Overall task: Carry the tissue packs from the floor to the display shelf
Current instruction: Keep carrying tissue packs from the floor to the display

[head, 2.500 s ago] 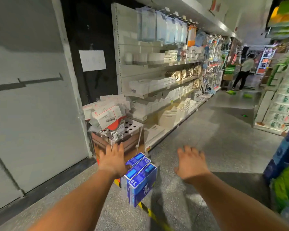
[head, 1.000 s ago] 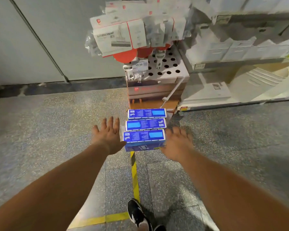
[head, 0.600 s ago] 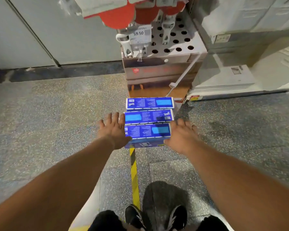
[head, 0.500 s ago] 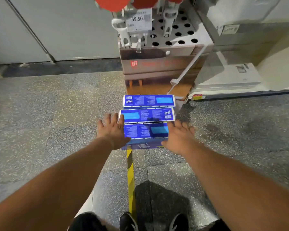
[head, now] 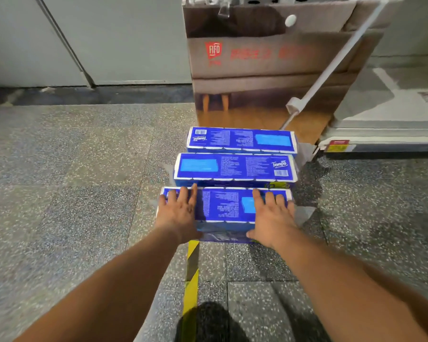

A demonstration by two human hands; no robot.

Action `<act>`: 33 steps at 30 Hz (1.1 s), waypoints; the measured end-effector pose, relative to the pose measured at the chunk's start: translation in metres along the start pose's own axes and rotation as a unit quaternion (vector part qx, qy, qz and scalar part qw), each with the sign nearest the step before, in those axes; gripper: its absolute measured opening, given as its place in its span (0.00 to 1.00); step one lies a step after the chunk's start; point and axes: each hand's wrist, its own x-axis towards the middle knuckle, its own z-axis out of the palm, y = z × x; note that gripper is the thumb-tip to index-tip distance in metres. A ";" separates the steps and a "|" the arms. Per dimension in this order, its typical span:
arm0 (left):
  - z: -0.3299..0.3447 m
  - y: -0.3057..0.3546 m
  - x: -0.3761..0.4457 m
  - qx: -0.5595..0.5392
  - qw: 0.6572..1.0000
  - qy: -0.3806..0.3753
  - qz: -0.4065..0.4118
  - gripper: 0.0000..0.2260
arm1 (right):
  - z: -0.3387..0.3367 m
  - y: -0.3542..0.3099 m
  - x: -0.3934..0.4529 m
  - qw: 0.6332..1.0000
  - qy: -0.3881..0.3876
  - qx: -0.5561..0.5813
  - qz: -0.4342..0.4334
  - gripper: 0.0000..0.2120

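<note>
Three blue tissue packs stand in a row on the floor (head: 59, 193) before the cardboard display box (head: 269, 70). My left hand (head: 177, 213) and right hand (head: 272, 218) rest on the nearest tissue pack (head: 224, 206), fingers (head: 183, 196) straight, thumbs at its front face.

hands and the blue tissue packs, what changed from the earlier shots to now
Both hands came down from the open air onto the nearest tissue pack: the left hand now lies on its left end, the right hand on its right end, fingers spread over the top. No lift yet. The middle pack and far pack stay in their row on the floor.
</note>
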 end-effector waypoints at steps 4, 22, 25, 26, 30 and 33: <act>-0.006 -0.007 0.004 0.013 1.000 -0.011 0.002 0.57 | -0.005 0.007 0.004 0.999 0.006 -0.032 -0.016 0.56; -0.049 -0.033 -0.030 -0.128 0.992 -0.017 -0.001 0.47 | -0.061 0.020 -0.023 0.999 -0.034 0.007 -0.035 0.55; -0.114 -0.050 -0.063 -0.139 0.990 0.003 0.005 0.46 | -0.131 0.021 -0.056 0.998 -0.048 0.014 -0.026 0.55; -0.140 -0.056 -0.076 -0.140 0.990 0.007 0.010 0.46 | -0.158 0.022 -0.068 0.998 -0.050 0.017 -0.023 0.55; -0.252 -0.083 -0.129 -0.145 0.988 0.029 0.030 0.46 | -0.277 0.021 -0.125 0.998 -0.046 0.030 -0.023 0.55; -0.344 -0.103 -0.170 -0.142 0.988 0.046 0.042 0.47 | -0.368 0.022 -0.169 0.998 -0.027 0.043 -0.030 0.54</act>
